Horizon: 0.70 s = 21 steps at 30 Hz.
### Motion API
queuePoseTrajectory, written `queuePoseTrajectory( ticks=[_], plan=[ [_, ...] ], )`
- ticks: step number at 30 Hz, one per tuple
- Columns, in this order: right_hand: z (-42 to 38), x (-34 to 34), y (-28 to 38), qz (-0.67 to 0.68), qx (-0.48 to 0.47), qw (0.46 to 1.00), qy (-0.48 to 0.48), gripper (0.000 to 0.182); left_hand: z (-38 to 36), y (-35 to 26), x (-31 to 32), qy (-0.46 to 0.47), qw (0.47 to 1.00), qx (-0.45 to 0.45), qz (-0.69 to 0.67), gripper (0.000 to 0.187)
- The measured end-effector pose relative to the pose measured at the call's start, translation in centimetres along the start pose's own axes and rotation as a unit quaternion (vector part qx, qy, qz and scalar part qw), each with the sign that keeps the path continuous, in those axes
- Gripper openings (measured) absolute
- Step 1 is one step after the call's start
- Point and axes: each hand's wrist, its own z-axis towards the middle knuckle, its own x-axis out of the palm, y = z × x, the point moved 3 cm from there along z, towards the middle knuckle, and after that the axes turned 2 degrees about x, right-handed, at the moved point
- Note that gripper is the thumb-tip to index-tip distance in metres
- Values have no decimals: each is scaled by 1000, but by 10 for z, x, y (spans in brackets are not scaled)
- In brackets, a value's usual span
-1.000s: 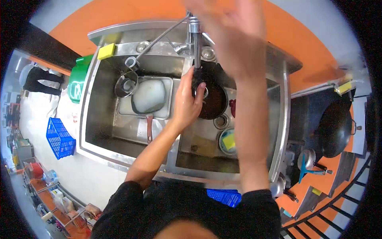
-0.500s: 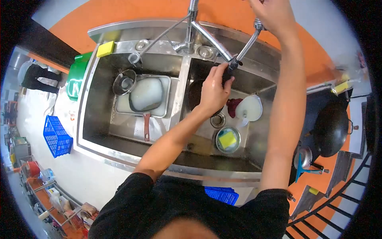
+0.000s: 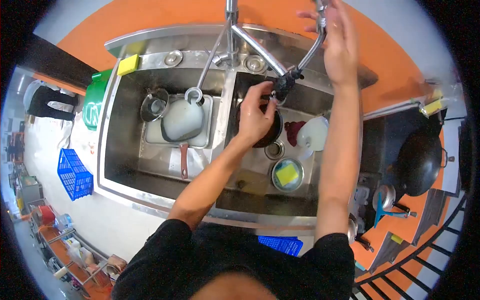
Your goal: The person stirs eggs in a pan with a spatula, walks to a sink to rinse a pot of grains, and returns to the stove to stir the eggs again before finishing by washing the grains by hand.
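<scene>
Left grip (image 3: 256,117) just beside black spray head (image 3: 284,87)

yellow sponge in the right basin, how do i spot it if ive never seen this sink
Find the double steel sink and look into its right basin. Just nearer the person than the round drain sits a round bowl. The yellow sponge rests in that bowl, whereas another yellow sponge lies on the sink's back left corner.
</scene>
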Motion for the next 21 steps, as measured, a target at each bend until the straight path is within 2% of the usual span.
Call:
queuePoseTrajectory(
  ticks=[2,3,5,6,7,9,10,11,12,13,14,15,16,17,18,19,20,21],
  plan=[
    [-32,-32,-50,-18,26,997,-69,42,-4,12,-11,-6,1000,-7,4,38],
    [-56,-34,-59,26,20,987,-158,39,-5,17,-18,1,999,-31,-27,37],
    [-121,-44,-93,54,80,961,-258,28,-10,16,-45,13,996,-68,-53,33],
    [-155,-43,-111,37,156,948,-275,22,-16,18,-65,14,993,-96,-63,31],
    [-195,-42,-127,17,234,928,-290,16,-23,14,-91,19,996,-82,-23,29],
    [-275,-44,-164,-150,283,924,-208,10,-47,3,-150,-16,988,-126,93,23],
    [-299,-38,-159,-182,301,923,-157,11,-67,5,-185,-29,992,-66,107,22],
    [-319,-30,-150,-211,316,919,-103,12,-83,-10,-217,-79,983,-108,122,22],
    [-333,-26,-146,-206,362,908,-46,15,-104,-16,-254,-131,968,-150,154,21],
    [-347,-21,-142,-201,408,890,14,19,-137,-3,-301,-188,954,-139,188,21],
    [-353,-18,-134,-201,409,890,24,19,-175,-3,-347,-229,933,-163,226,22],
    [-362,-11,-135,-109,520,846,37,23,-218,-3,-389,-296,892,-198,279,25],
    [-372,-4,-134,-17,622,782,49,27,-258,-16,-418,-358,870,-229,250,28],
    [-378,-3,-141,-297,474,800,218,36,-319,-8,-459,-398,841,-235,282,29],
    [-372,4,-130,-299,466,801,228,36,-378,-12,-482,-467,805,-262,254,30],
    [-358,16,-105,-404,353,797,276,36,-460,-12,-520,-387,770,-381,335,31],
    [-351,30,-88,-498,229,774,317,36,-570,0,-550,-472,730,-429,247,32],
    [-345,42,-91,-426,232,845,226,24,-657,-12,-555,-453,620,-511,387,31]
  ],
)
